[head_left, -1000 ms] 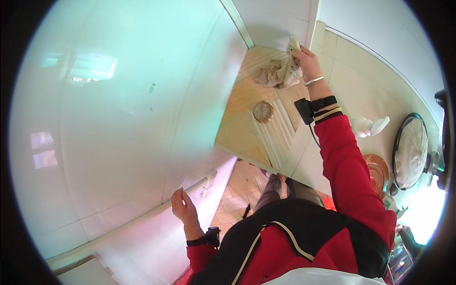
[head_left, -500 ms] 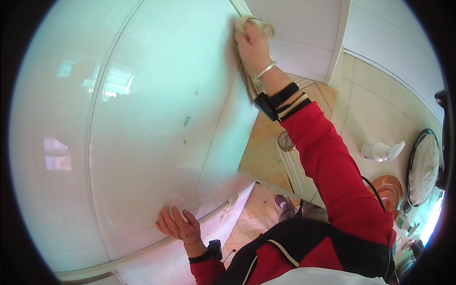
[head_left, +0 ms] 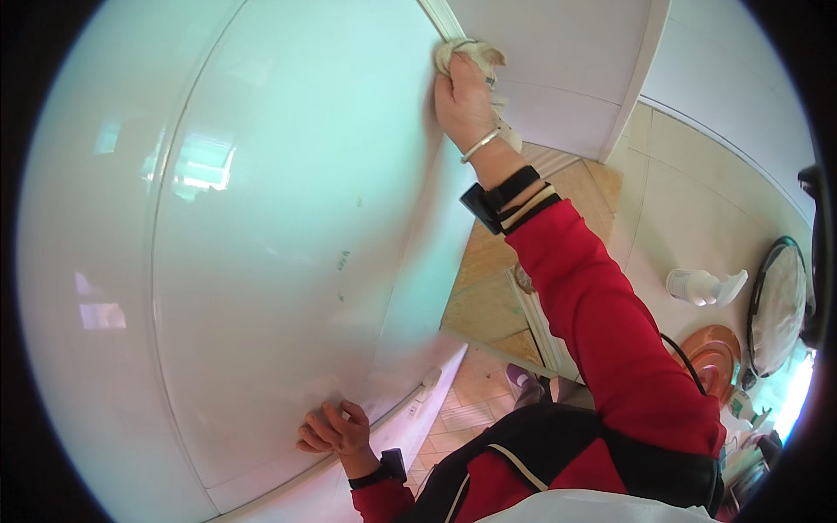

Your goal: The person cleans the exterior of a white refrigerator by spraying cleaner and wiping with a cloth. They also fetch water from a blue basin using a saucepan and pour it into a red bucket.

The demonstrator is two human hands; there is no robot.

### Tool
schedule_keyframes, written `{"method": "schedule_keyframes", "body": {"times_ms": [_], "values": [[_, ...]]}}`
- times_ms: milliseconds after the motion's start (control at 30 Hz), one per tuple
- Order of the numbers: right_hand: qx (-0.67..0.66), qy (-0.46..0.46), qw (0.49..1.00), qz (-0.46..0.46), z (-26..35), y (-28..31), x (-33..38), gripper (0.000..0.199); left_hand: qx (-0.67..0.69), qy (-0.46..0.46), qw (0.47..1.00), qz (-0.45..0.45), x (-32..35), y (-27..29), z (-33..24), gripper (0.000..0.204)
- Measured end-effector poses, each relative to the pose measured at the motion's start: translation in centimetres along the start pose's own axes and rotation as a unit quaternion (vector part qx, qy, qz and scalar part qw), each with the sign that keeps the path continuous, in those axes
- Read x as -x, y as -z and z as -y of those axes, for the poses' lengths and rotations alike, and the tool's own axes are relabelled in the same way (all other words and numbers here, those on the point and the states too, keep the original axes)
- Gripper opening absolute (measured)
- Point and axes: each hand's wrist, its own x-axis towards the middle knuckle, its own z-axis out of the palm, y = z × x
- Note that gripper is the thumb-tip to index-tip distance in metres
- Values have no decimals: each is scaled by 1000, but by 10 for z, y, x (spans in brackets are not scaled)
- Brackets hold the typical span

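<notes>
My right hand point(head_left: 466, 103) is closed on a bunched, pale cream cloth point(head_left: 475, 54) at the upper edge of a glossy white panel point(head_left: 270, 218), where a ridged white trim strip runs. Part of the cloth hangs down behind my wrist. Low on the panel, my left hand point(head_left: 338, 429) holds nothing; its fingers are loosely bent and apart, close to the glossy surface. Whether the fingertips touch it I cannot tell. A few small greenish marks point(head_left: 343, 260) show on the middle of the panel, among bright window reflections.
On the beige tiled surface at right lies a white spray bottle point(head_left: 704, 287). Beyond it are a round, dark-rimmed mesh cover point(head_left: 779, 309) and an orange-brown round lid or basin point(head_left: 713, 362). Another white panel point(head_left: 549, 61) stands past the trim. Tiled floor point(head_left: 471, 383) shows below.
My right hand has shifted slightly down with the cloth, whose loose end now shows right of my wrist. The left hand's fingers are more bent. The whole view has tilted a little.
</notes>
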Motion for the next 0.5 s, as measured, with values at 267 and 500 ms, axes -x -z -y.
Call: {"method": "schedule_keyframes", "body": {"times_ms": [267,500], "values": [[13,0,1000,15,10,5,1,12,8,-24,999,26,0,3,2,31],[5,-44,998,52,0,8,-2,11,8,-17,1000,19,2,0,1,35]]}}
